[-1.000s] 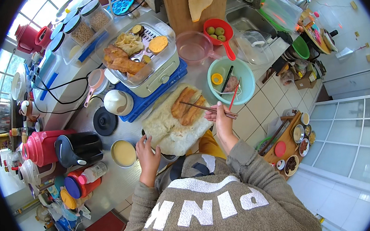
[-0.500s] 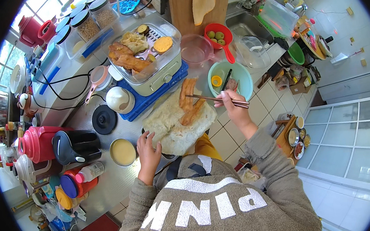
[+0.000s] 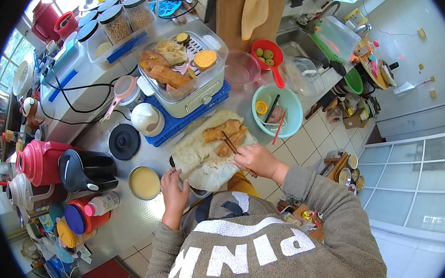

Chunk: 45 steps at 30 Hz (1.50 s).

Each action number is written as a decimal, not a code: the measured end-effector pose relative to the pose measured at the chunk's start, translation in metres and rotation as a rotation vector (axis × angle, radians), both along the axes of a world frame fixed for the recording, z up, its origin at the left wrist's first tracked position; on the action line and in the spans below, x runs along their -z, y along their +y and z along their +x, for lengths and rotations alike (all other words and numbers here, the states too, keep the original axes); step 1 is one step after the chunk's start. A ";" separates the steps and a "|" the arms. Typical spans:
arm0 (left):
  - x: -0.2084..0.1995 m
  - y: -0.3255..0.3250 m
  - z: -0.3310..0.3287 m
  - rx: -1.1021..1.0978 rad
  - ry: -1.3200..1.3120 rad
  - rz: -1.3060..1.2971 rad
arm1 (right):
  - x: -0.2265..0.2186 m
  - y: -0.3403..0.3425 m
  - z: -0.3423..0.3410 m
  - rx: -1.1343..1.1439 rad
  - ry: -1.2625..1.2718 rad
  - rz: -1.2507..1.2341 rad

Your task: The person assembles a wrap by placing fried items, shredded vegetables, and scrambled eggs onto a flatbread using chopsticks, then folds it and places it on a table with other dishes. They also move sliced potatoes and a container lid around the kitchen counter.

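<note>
A large pale flatbread lies near the counter's front edge, with browned strips of fried dough on its upper right part. My right hand is closed round a pair of dark chopsticks, whose tips touch the fried dough. At the flatbread's lower left edge is my left hand, its fingers apart and holding nothing; whether they touch the bread I cannot tell. Left of that hand stands a round metal container of pale yellow liquid or batter.
Beyond the flatbread, an electric steamer with food stands on a blue tray. To the right are a teal bowl with utensils and a red strainer of green fruit. A black lid and black pitcher stand left.
My right hand has moved left and nearer to me with the chopsticks, from beside the teal bowl to over the flatbread. The fried dough strips now lie more crosswise. My left hand has hardly moved.
</note>
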State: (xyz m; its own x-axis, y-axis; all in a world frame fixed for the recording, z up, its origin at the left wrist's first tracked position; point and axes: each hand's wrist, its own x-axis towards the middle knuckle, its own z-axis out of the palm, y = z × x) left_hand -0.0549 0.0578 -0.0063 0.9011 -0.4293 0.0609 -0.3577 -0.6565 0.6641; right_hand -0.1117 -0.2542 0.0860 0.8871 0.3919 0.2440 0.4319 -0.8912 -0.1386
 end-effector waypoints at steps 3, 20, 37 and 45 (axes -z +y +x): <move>0.003 0.000 0.000 0.003 0.010 0.005 | -0.007 0.005 -0.001 0.083 0.044 0.150; -0.010 -0.018 0.024 0.091 0.031 0.003 | 0.030 -0.028 -0.004 1.103 0.053 1.572; 0.009 0.007 0.011 0.057 0.025 0.008 | 0.009 -0.004 -0.001 0.858 -0.142 1.058; -0.008 0.011 -0.002 0.136 0.227 -0.038 | -0.018 0.008 -0.070 0.887 0.100 1.799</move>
State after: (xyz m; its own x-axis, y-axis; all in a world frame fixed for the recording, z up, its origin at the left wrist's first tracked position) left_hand -0.0570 0.0683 0.0013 0.8277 -0.5488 -0.1175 -0.2803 -0.5856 0.7606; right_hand -0.1812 -0.2461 0.1036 0.6925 -0.6691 -0.2698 -0.0308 0.3462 -0.9376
